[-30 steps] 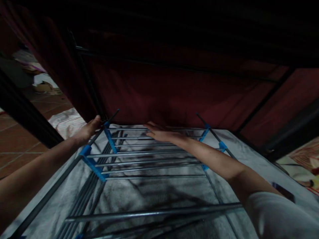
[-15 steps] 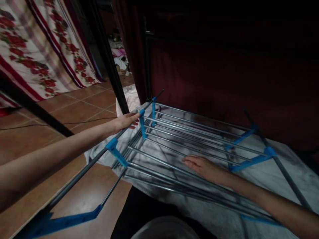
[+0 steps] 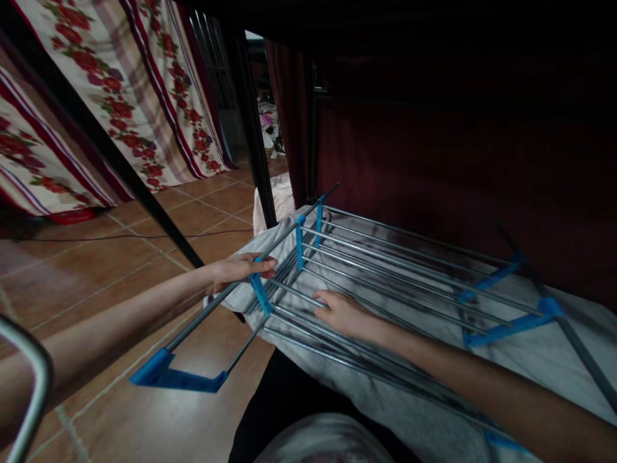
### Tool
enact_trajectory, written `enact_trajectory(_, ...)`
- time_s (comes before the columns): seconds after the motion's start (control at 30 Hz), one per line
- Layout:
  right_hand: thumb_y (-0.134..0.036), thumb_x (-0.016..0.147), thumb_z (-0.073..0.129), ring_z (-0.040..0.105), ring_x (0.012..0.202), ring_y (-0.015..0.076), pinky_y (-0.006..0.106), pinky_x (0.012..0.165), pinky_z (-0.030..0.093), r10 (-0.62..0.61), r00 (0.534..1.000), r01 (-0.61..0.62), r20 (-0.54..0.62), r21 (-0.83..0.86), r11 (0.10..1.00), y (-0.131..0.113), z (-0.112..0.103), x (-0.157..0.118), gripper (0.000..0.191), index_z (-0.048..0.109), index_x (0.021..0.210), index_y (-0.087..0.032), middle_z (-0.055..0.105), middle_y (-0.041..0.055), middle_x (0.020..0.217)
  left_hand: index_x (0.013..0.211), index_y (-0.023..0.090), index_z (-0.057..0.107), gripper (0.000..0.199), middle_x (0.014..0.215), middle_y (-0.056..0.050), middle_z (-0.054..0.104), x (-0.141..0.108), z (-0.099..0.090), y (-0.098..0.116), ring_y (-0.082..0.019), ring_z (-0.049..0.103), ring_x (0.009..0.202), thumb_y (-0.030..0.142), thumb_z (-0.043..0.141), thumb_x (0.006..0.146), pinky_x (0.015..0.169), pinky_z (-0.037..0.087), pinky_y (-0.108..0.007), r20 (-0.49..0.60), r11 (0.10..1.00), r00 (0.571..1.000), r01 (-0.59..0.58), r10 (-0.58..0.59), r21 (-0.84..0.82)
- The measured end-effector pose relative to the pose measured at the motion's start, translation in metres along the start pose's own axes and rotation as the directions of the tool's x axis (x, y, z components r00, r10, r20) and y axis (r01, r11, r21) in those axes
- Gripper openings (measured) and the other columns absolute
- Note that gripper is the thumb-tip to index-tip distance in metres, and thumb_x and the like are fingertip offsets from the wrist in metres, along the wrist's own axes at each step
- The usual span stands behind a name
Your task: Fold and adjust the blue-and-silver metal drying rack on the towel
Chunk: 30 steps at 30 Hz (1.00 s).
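A metal rack (image 3: 385,247) with blue plastic joints lies across a grey blanket (image 3: 578,334). My left hand (image 3: 245,269) rests on its left side tube, at a blue joint (image 3: 261,292), with the thumb and fingers around the tube. Over the rack's rods near the middle is my right hand (image 3: 340,312), its fingers loosely bent beside a rod; whether it grips that rod is unclear. Another blue joint (image 3: 301,241) stands farther along the same side tube.
Dark posts (image 3: 253,128) rise at the left and behind. A flowered curtain (image 3: 130,96) hangs at the back left over the tiled floor (image 3: 202,212), where a black cable (image 3: 125,236) runs. A curved metal tube (image 3: 36,360) shows at the lower left.
My left hand has slid nearer along the side tube, from the farther blue joint to the nearer one. My right hand has moved left over the rods. The view has shifted left.
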State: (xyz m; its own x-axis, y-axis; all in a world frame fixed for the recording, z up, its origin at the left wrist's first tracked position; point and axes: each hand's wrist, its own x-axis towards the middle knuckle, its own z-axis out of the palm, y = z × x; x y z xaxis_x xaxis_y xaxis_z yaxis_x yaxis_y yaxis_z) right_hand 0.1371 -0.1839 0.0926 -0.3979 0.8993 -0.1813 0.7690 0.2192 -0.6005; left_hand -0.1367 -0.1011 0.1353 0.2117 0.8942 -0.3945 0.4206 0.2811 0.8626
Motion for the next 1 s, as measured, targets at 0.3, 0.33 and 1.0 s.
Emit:
enact_trajectory(0.3,-0.029,0.1,0.042,0.071,0.11,0.0276,0.037,0.092,0.053,-0.01,1.0,0.005,-0.022,-0.209,0.978,-0.028,0.009,0.031,0.032,0.069,0.113,-0.018,0.075,0.0135,0.117,0.087,0.017,0.067,0.07,0.083,-0.011,0.078,0.018,0.009,0.0,-0.027,0.072,0.085,0.069,0.09,0.047,0.075,0.054,-0.035,0.031,0.989,0.994,-0.098,0.102,-0.11)
enact_trajectory(0.33,-0.029,0.101,0.041,0.071,0.109,0.0273,0.037,0.091,0.052,-0.007,0.999,-0.001,-0.036,-0.228,0.974,-0.029,0.009,0.03,0.032,0.069,0.113,-0.018,0.075,0.0137,0.117,0.087,0.016,0.067,0.07,0.084,-0.012,0.078,0.021,0.009,0.002,-0.027,0.072,0.086,0.069,0.09,0.047,0.074,0.054,-0.035,0.03,0.989,0.993,-0.11,0.113,-0.102)
enact_trajectory(1.0,-0.033,0.107,0.032,0.072,0.101,0.0246,0.033,0.082,0.049,-0.063,0.995,0.037,-0.083,-0.288,0.957,-0.041,-0.009,0.019,0.038,0.058,0.134,-0.027,0.076,0.0086,0.109,0.082,0.019,0.064,0.059,0.072,-0.001,0.068,0.027,0.012,0.007,-0.02,0.067,0.061,0.063,0.089,0.052,0.06,0.051,-0.031,-0.007,0.992,0.992,-0.122,0.122,-0.027)
